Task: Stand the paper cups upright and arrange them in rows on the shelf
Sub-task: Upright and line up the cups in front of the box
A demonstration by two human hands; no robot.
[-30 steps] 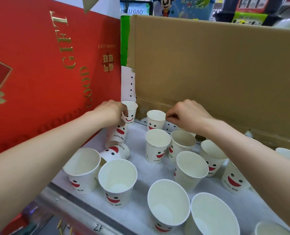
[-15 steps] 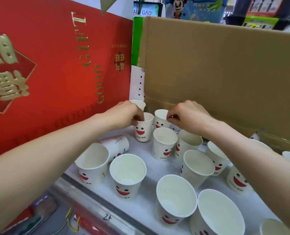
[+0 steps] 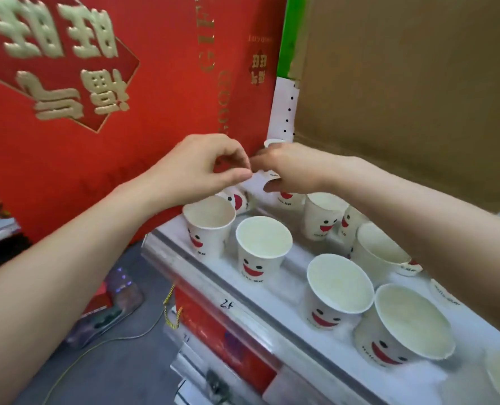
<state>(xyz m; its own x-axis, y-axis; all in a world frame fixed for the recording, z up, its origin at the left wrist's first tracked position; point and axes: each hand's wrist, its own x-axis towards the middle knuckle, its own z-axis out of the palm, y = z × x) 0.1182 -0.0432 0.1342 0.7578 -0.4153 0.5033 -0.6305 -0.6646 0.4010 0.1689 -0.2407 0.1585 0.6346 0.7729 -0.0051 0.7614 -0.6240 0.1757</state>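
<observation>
At the back left corner of the white shelf, close against the red gift box with gold lettering, both hands work on one white paper cup with a red smiling face. The right hand curls its fingers round this cup from above. The left hand seems to pinch its edge between thumb and forefinger, though blur hides the contact. The cup looks tilted and not yet set down.

Most of the standing-up looks done: several upright cups fill the front and middle of the shelf, but staggered, not in straight rows. One tipped cup lies on its side behind the front-left one. The right forearm hides others. Left, I judge: placing the gripped cup, righting the tipped cup and straightening the rows.
</observation>
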